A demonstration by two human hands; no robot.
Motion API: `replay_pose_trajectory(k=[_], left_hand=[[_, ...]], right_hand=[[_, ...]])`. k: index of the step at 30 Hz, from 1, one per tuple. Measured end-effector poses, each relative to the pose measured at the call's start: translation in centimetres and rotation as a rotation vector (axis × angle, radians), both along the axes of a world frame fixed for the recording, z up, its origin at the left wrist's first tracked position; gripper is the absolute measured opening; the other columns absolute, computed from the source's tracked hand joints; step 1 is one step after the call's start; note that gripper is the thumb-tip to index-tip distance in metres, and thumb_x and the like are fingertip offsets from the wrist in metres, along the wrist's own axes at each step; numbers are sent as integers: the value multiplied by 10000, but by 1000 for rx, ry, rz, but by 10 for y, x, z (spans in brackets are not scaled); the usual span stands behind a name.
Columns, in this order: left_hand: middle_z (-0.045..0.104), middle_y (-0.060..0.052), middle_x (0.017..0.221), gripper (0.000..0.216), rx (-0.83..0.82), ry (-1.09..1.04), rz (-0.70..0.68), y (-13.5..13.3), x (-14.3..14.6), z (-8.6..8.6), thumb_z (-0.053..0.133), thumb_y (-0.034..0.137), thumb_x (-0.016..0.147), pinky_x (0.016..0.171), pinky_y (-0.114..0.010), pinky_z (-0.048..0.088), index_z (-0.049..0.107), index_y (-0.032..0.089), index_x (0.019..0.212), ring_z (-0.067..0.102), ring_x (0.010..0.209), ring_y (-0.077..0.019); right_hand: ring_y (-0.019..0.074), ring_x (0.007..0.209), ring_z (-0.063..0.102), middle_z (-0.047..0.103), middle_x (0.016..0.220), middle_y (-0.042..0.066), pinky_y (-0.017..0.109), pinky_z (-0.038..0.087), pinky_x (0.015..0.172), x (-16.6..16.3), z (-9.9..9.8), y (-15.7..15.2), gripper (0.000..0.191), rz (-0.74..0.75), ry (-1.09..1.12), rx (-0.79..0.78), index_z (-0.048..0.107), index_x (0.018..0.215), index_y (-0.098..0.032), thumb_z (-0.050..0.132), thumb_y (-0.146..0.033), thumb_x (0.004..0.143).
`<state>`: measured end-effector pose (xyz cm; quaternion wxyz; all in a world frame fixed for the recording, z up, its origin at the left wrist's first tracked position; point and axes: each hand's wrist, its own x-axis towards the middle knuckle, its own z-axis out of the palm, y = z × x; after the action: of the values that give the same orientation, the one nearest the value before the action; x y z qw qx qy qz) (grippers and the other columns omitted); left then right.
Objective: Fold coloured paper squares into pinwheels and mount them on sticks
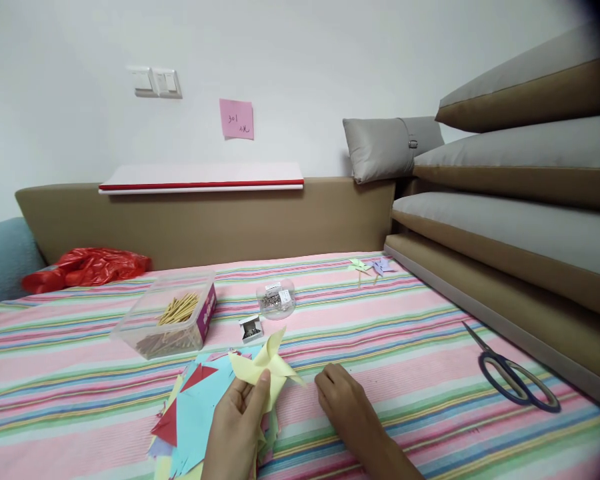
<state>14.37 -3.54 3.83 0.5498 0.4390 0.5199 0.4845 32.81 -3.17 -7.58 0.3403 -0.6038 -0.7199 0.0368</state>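
Pinched between the thumb and fingers of my left hand (240,413) is a pale yellow paper pinwheel (279,369), its blades folded in toward the middle. My right hand (347,407) rests just right of the pinwheel, apart from it, with the fingers curled closed; whatever they may hold is hidden. Under my left hand lies a stack of coloured paper (205,407), mostly light blue with red pieces on top. Beyond the pinwheel sit a small open box of metal pins (251,331) and a round clear case (276,301) of small metal pieces.
A clear plastic box (140,320) of wooden sticks (179,309) stands at left, before a red plastic bag (97,265). Scissors (510,380) lie at right on the striped cloth (420,333). Green (360,265) and purple (381,266) pinwheels lie farther back. Stacked cushions (520,217) border the right side.
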Motion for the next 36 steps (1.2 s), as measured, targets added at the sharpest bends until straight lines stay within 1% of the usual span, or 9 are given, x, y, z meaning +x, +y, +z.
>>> replay_pose_trajectory(k=[2, 5, 9, 12, 17, 22, 27, 31, 36], left_hand=[[771, -45, 825, 286, 29, -53, 6, 1, 2, -2, 823, 408, 676, 684, -298, 534, 740, 196, 850, 705, 787, -247], [792, -69, 954, 250, 57, -103, 33, 3, 5, -4, 789, 371, 730, 848, -338, 533, 742, 204, 911, 708, 956, -282], [788, -72, 993, 334, 104, -73, 19, 3, 9, -6, 776, 400, 741, 863, -333, 530, 721, 199, 1001, 698, 988, -288], [781, -76, 926, 362, 156, -37, 26, 1, 14, -6, 769, 460, 733, 813, -330, 544, 702, 196, 972, 701, 964, -300], [763, -68, 828, 390, 228, 22, 63, -4, 21, -2, 764, 497, 718, 757, -319, 552, 661, 211, 963, 719, 871, -283], [763, -57, 830, 485, 264, 89, 116, -7, 22, -4, 739, 505, 749, 675, -299, 541, 606, 218, 1116, 729, 806, -266], [775, -66, 878, 427, 316, 131, 115, -8, 22, -8, 692, 499, 808, 702, -310, 549, 578, 233, 1123, 737, 847, -265], [778, -63, 902, 365, 347, 117, 130, -11, 25, -11, 700, 468, 820, 724, -303, 553, 584, 240, 1080, 742, 873, -260], [771, -60, 871, 342, 361, 49, 143, -15, 30, -13, 731, 446, 806, 733, -298, 565, 592, 232, 1034, 741, 810, -235]], right_hand=[[221, 739, 524, 567, 778, 43, 339, 382, 666, 2, 7, 0, 366, -4, 96, -29, 530, 719, -215, 401, 124, 770], [210, 742, 527, 553, 807, 38, 340, 421, 688, 6, 30, -4, 286, -7, 289, -75, 510, 777, -221, 367, -24, 927], [185, 757, 579, 555, 793, 16, 311, 495, 703, 6, 76, -16, 251, 17, 573, -135, 498, 912, -226, 322, -345, 1045], [162, 758, 594, 573, 800, 10, 295, 519, 731, -2, 102, -25, 325, 127, 797, -184, 515, 919, -222, 327, -461, 1034], [124, 629, 524, 556, 677, -23, 264, 466, 629, -14, 115, -31, 384, 296, 1246, -368, 549, 775, -197, 648, -561, 850], [129, 612, 568, 615, 639, -19, 271, 475, 634, -12, 117, -35, 366, 281, 1203, -482, 570, 768, -190, 775, -492, 747], [158, 714, 621, 648, 727, 9, 282, 493, 703, -19, 119, -40, 252, 279, 1087, -422, 634, 851, -179, 706, -420, 847], [169, 721, 577, 614, 768, 16, 280, 438, 644, -29, 114, -42, 175, 182, 698, -191, 647, 829, -201, 568, -306, 945], [195, 971, 550, 493, 1014, 47, 311, 466, 842, -30, 110, -41, 215, 197, 492, 69, 645, 968, -242, 436, -205, 999]])
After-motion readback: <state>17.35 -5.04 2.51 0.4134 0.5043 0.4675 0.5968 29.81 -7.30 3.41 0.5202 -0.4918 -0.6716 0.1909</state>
